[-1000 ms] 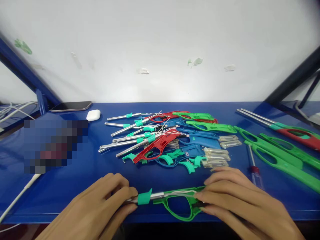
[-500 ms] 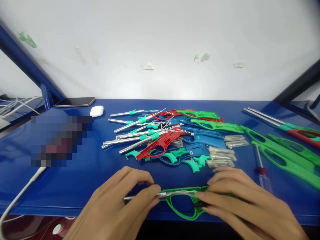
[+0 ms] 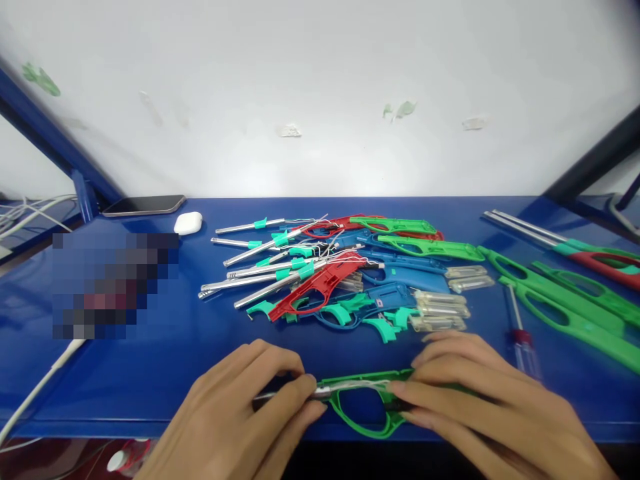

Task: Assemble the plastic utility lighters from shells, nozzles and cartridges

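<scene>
Tube (image 3: 270,396) junction — hidden under left hand (image 3: 250,413)

Both hands (image 3: 350,407) low — fingers curled, pinching

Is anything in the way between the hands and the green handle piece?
No. Both hands are already on it: the left hand pinches the metal tube at its front, and the right hand covers the rear of the green lighter shell. The parts pile lies farther back.
</scene>
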Demonstrator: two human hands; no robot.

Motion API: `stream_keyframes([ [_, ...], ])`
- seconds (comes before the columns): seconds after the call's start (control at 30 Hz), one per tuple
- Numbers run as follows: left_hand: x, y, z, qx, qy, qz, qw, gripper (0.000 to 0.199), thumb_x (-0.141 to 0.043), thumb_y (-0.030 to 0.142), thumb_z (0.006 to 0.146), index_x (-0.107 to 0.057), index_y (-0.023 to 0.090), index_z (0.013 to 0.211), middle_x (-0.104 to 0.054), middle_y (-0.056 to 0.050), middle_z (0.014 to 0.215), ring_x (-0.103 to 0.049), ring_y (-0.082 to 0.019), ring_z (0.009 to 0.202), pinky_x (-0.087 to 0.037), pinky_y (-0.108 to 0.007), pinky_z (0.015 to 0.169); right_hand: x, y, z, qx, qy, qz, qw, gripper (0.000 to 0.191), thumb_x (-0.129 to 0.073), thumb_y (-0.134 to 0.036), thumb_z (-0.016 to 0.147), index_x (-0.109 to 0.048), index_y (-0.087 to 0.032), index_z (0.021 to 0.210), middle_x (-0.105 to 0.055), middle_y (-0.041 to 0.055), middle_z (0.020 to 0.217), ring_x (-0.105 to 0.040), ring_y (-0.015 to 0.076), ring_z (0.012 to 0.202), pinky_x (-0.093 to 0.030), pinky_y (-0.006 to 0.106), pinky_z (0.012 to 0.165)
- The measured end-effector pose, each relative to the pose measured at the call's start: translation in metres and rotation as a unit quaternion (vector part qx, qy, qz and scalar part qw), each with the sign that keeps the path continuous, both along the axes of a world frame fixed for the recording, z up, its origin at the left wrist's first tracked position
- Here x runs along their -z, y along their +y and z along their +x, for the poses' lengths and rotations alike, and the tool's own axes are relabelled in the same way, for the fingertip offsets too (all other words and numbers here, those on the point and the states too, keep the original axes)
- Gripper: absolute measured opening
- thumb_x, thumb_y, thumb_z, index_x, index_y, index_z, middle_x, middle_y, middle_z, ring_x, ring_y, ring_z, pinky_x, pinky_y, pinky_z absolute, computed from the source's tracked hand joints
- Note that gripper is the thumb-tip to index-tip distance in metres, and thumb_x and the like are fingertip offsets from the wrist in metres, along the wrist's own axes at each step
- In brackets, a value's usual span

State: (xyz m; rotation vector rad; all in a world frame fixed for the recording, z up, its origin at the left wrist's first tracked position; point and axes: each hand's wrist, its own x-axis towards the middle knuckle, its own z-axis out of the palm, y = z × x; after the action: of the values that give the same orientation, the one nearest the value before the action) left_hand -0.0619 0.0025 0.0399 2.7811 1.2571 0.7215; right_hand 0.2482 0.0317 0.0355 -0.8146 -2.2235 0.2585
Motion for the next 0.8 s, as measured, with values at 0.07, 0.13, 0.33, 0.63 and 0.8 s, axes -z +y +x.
stream_keyframes([
  [0.07,0.002,0.001,0.000,0.003,-0.006,0.003,1.000,0.031,-0.054,0.011,0.108,-0.076,0.029,0.119,-0.076,-0.001,0.108,-0.074,-0.014,0.095,-0.064,-0.027,0.091,0.000,0.000,0.000,0.002,-0.003,-0.003,1.000,0.017,-0.074,-0.033,0.105,-0.083,-0.033,0.119,-0.084,-0.0013,0.094,-0.081,0.0182,0.087,-0.067,0.027,0.085],
  [0.13,0.002,0.002,0.001,0.006,-0.012,-0.006,1.000,0.031,-0.052,0.011,0.109,-0.076,0.028,0.118,-0.076,0.000,0.106,-0.074,-0.012,0.091,-0.063,-0.024,0.090,0.001,0.000,0.001,0.000,-0.006,-0.004,1.000,0.017,-0.074,-0.034,0.105,-0.083,-0.033,0.119,-0.083,-0.0014,0.094,-0.081,0.0178,0.087,-0.067,0.026,0.085],
  [0.33,-0.006,0.004,0.006,-0.023,-0.085,-0.068,0.994,0.020,-0.054,0.020,0.111,-0.071,0.031,0.108,-0.072,0.006,0.102,-0.072,-0.006,0.086,-0.058,-0.011,0.086,0.002,-0.001,0.003,-0.009,-0.014,-0.028,0.999,0.018,-0.073,-0.032,0.105,-0.081,-0.033,0.122,-0.083,-0.0016,0.097,-0.081,0.0178,0.091,-0.067,0.025,0.086],
  [0.63,-0.007,0.006,0.013,-0.022,-0.066,-0.066,0.995,0.026,-0.050,0.019,0.111,-0.070,0.028,0.097,-0.070,0.003,0.095,-0.070,-0.009,0.076,-0.057,-0.018,0.067,0.005,-0.002,0.008,-0.023,-0.028,-0.054,0.998,0.031,-0.073,-0.024,0.103,-0.076,-0.035,0.132,-0.082,-0.0014,0.103,-0.080,0.0194,0.096,-0.067,0.026,0.090],
  [0.8,-0.002,0.003,0.011,-0.017,-0.031,-0.085,0.996,0.025,-0.048,0.016,0.112,-0.067,0.030,0.103,-0.069,0.003,0.101,-0.070,-0.011,0.081,-0.057,-0.020,0.069,0.000,0.001,0.001,-0.012,-0.009,-0.017,1.000,0.018,-0.071,-0.032,0.107,-0.079,-0.033,0.124,-0.082,-0.0026,0.097,-0.080,0.0150,0.091,-0.065,0.021,0.089],
])
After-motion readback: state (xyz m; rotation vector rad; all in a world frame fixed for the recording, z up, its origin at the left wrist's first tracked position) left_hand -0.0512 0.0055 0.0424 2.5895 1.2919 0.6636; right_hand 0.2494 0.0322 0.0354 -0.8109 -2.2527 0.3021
